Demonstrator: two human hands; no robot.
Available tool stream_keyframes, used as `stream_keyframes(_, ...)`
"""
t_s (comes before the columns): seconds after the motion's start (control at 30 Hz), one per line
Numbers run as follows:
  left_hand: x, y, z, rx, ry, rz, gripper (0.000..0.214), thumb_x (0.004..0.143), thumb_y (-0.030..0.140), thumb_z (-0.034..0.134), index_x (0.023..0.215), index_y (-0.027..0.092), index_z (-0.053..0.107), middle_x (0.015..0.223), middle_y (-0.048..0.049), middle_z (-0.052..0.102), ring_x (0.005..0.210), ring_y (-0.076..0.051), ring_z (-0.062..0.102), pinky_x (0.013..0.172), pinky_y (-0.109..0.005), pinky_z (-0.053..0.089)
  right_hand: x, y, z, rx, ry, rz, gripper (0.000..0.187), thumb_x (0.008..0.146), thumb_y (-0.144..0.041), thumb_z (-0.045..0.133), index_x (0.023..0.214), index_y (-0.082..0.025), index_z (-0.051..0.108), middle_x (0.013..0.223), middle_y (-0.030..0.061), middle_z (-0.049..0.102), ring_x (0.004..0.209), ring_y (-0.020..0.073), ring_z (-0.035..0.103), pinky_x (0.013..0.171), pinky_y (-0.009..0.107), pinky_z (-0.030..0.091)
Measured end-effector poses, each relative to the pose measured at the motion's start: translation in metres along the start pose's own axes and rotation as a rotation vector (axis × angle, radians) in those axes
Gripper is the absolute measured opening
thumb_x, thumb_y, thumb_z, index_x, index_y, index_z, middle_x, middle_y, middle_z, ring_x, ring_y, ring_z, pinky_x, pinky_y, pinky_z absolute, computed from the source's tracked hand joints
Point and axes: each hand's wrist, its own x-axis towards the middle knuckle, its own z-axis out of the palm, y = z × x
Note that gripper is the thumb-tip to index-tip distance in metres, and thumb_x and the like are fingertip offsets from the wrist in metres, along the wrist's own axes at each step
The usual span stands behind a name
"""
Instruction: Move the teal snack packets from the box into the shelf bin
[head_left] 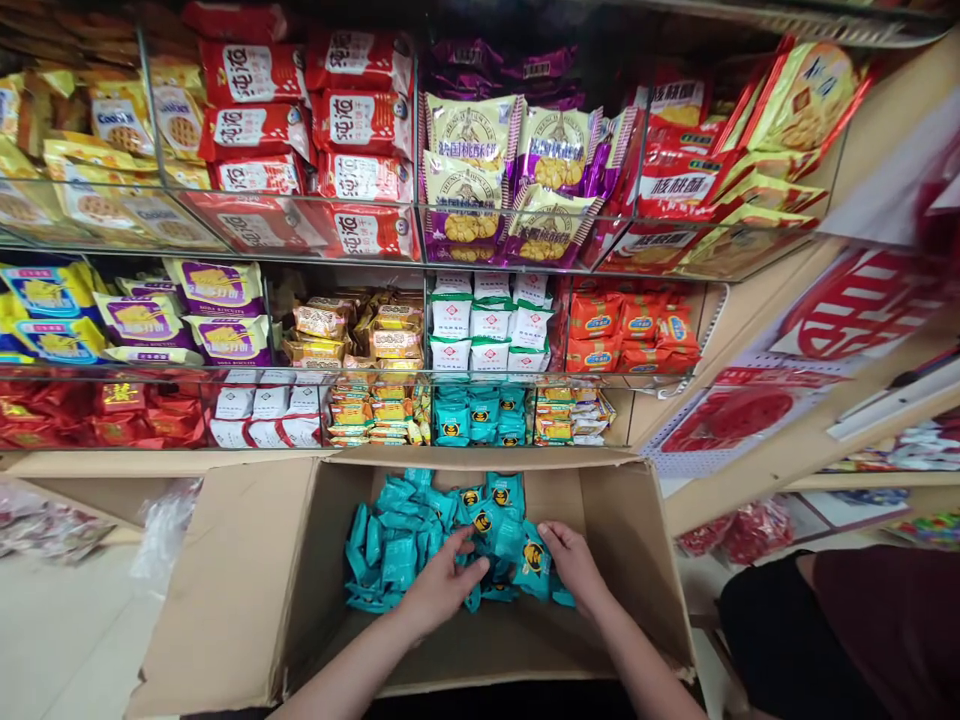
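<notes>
An open cardboard box (622, 530) stands in front of me with a heap of small teal snack packets (409, 540) inside it. My left hand (442, 585) reaches into the heap, its fingers curled around teal packets. My right hand (571, 562) lies on the right side of the heap, fingers closed on a teal packet with a yellow and black logo (534, 558). The same teal packets (480, 415) fill a compartment on the lowest shelf straight behind the box.
Glass-fronted shelves (420, 255) hold rows of packaged biscuits and snacks in red, yellow, purple, white and orange. The box's left flap (217, 580) hangs open. Clear plastic bags (161, 525) lie on the floor at left. Wooden boards and red posters (855, 310) stand at right.
</notes>
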Motion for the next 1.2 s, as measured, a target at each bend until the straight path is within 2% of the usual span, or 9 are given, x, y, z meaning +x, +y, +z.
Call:
stream_keyframes(0.1, 0.01, 0.004, 0.011, -0.176, -0.047, -0.143, 0.078, 0.064, 0.053, 0.057, 0.128, 0.021, 0.026, 0.12, -0.0148, 0.044, 0.074, -0.015, 0.059, 0.057, -0.024, 0.045, -0.004, -0.008, 0.018, 0.136, -0.002, 0.033, 0.044, 0.074, -0.054, 0.041, 0.077, -0.015, 0.06, 0.065, 0.0018, 0.061, 0.06, 0.0159, 0.055, 0.057, 0.026, 0.044)
stream_keyframes(0.27, 0.019, -0.006, 0.019, -0.319, 0.167, -0.141, 0.099, 0.054, 0.035, 0.072, 0.132, 0.03, 0.011, 0.133, -0.0157, 0.028, 0.067, -0.009, 0.057, 0.056, -0.021, 0.045, -0.007, -0.009, 0.038, 0.252, 0.037, 0.099, 0.043, 0.067, -0.053, 0.051, 0.083, -0.014, 0.06, 0.071, 0.0039, 0.062, 0.064, 0.0176, 0.057, 0.056, 0.027, 0.046)
stream_keyframes(0.37, 0.021, -0.015, 0.019, -0.365, 0.25, -0.092, 0.097, 0.052, 0.028, 0.073, 0.13, 0.028, 0.015, 0.13, -0.0151, 0.033, 0.061, -0.007, 0.056, 0.056, -0.021, 0.046, -0.01, -0.009, 0.044, 0.277, 0.041, 0.131, 0.043, 0.064, -0.051, 0.055, 0.087, -0.015, 0.059, 0.073, 0.0041, 0.062, 0.062, 0.0178, 0.057, 0.049, 0.026, 0.046)
stream_keyframes(0.53, 0.016, -0.012, 0.021, -0.451, 0.302, -0.103, 0.077, 0.051, 0.035, 0.073, 0.115, 0.017, 0.036, 0.091, -0.006, 0.058, 0.06, -0.009, 0.055, 0.05, -0.018, 0.042, -0.019, -0.021, 0.049, 0.285, 0.032, 0.117, 0.037, 0.068, -0.052, 0.051, 0.057, -0.017, 0.055, 0.046, -0.003, 0.049, 0.041, 0.0118, 0.045, 0.037, 0.021, 0.036)
stream_keyframes(0.67, 0.006, 0.001, 0.027, -0.438, 0.256, -0.108, 0.041, 0.063, 0.053, 0.058, 0.079, 0.017, 0.051, 0.056, 0.0052, 0.05, 0.043, -0.005, 0.045, 0.039, -0.016, 0.033, -0.025, -0.033, 0.05, 0.293, 0.128, 0.062, 0.038, 0.072, -0.053, 0.047, 0.055, -0.019, 0.05, 0.048, -0.0036, 0.047, 0.046, 0.0107, 0.042, 0.042, 0.02, 0.034)
stream_keyframes(0.77, 0.003, 0.009, 0.03, -0.348, 0.226, 0.025, 0.039, 0.064, 0.054, 0.056, 0.065, 0.015, 0.049, 0.044, 0.0071, 0.042, 0.037, -0.004, 0.037, 0.037, -0.015, 0.03, -0.029, -0.04, 0.05, 0.332, 0.184, 0.052, 0.039, 0.074, -0.053, 0.043, 0.055, -0.02, 0.046, 0.047, -0.0045, 0.043, 0.044, 0.0101, 0.038, 0.041, 0.021, 0.032)
stream_keyframes(0.9, 0.002, 0.018, 0.023, -0.307, 0.221, 0.085, 0.039, 0.064, 0.052, 0.057, 0.073, 0.015, 0.052, 0.049, 0.0064, 0.044, 0.04, -0.004, 0.037, 0.037, -0.016, 0.031, -0.032, -0.049, 0.048, 0.454, 0.222, 0.063, 0.037, 0.075, -0.051, 0.045, 0.054, -0.02, 0.038, 0.045, -0.007, 0.034, 0.041, 0.0084, 0.03, 0.04, 0.02, 0.028)
stream_keyframes(1.1, -0.004, 0.05, 0.0, -0.222, -0.056, 0.181, 0.054, 0.057, 0.032, 0.071, 0.105, 0.018, 0.052, 0.079, 0.0009, 0.05, 0.062, -0.007, 0.047, 0.059, -0.02, 0.042, -0.034, -0.071, 0.032, 0.431, 0.134, -0.031, 0.032, 0.073, -0.046, 0.052, 0.059, -0.017, 0.049, 0.053, -0.0052, 0.042, 0.05, 0.0082, 0.038, 0.046, 0.018, 0.031)
stream_keyframes(1.2, -0.008, 0.065, -0.001, -0.263, 0.019, 0.263, 0.058, 0.062, 0.032, 0.067, 0.114, 0.02, 0.044, 0.08, 0.0008, 0.048, 0.069, -0.009, 0.049, 0.066, -0.022, 0.042, -0.039, -0.086, 0.025, 0.645, 0.034, 0.045, 0.031, 0.07, -0.048, 0.054, 0.082, -0.019, 0.053, 0.068, -0.0022, 0.053, 0.058, 0.0109, 0.048, 0.049, 0.02, 0.038)
